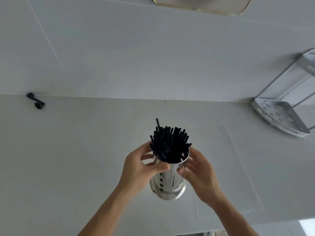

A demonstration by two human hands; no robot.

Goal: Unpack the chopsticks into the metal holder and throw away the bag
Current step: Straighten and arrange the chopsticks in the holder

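A shiny metal holder (167,183) with punched holes stands upright on the white counter (76,159), in the lower middle of the head view. Several black chopsticks (167,142) stick out of its top, fanned apart, one taller than the rest. My left hand (138,169) wraps the holder's upper left side, thumb across the front just under the rim. My right hand (199,174) cups its right side, fingers touching the wall. No bag is in view.
A small black object (36,100) lies at the back left where counter meets the tiled wall. A white perforated corner rack (279,114) stands at the back right. A gold-rimmed item (201,4) hangs on the wall at the top.
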